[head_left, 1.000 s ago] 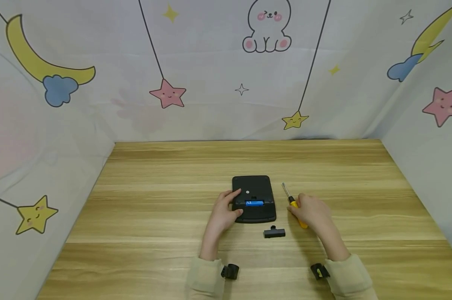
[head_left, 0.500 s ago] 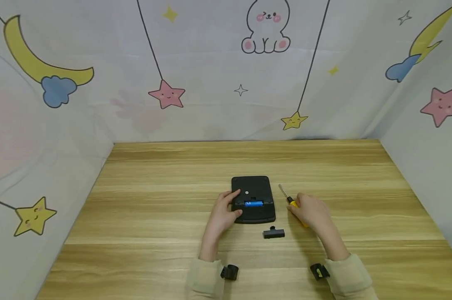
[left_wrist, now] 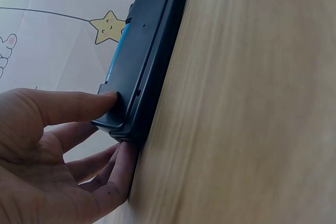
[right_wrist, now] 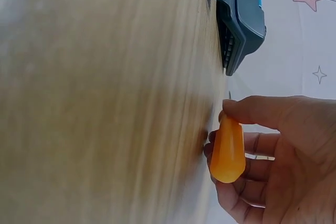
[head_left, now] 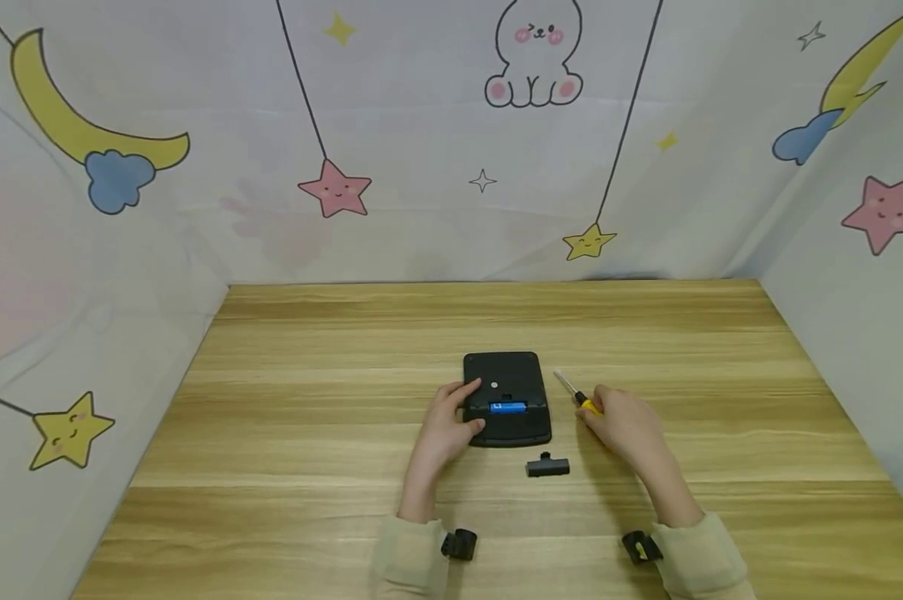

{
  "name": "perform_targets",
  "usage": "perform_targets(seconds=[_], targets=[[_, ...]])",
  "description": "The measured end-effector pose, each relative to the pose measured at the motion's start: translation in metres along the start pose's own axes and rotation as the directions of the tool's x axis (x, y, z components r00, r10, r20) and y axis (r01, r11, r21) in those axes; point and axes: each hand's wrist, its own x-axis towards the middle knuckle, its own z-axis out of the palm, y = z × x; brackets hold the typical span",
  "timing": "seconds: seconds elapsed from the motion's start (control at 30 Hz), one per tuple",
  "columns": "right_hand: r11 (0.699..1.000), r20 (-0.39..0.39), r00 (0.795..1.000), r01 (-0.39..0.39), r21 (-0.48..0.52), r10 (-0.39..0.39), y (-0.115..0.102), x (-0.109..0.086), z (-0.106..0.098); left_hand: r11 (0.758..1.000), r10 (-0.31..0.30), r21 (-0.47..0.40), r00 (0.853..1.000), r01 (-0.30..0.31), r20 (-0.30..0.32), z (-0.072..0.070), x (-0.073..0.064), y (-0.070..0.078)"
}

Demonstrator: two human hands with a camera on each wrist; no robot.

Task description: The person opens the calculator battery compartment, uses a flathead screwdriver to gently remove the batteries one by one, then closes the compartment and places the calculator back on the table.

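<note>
A black calculator [head_left: 507, 371] lies face down, its battery bay uncovered and a blue battery [head_left: 508, 407] inside. My left hand [head_left: 446, 425] holds its left side; in the left wrist view the thumb [left_wrist: 86, 104] presses on the back while other fingers meet the edge. My right hand [head_left: 626, 421] pinches a screwdriver [head_left: 588, 405] by its yellow-orange handle, the metal shaft pointing up and left toward the calculator without touching it. In the right wrist view the handle [right_wrist: 229, 150] sits between thumb and fingers. The small dark battery cover [head_left: 547, 467] lies just below the calculator.
The wooden table [head_left: 309, 375] runs back to a white cloth [head_left: 421, 242] printed with stars, moons and a bear. The cloth also stands along both sides. A black wrist camera [head_left: 461, 544] sits at the left cuff, another camera [head_left: 641, 547] at the right.
The screwdriver's tip has swung slightly left and down, closer to the calculator. My left hand, the calculator and the battery cover stay in place.
</note>
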Motion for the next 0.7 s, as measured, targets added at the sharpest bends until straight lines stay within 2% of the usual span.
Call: perform_targets(seconds=[0.27,0.7], targets=[[0.999,-0.050,0.998,0.035,-0.016,-0.036,-0.0001,-0.0026,0.0016,1.000,-0.004,-0.009,1.000,0.004,-0.003,-0.0012,-0.0008,0.0003],[0.998,-0.149,0.988,0.038,0.047,-0.030,-0.0030,-0.0089,-0.0032,1.000,-0.009,-0.007,1.000,0.009,-0.004,-0.0008,-0.0009,0.0000]])
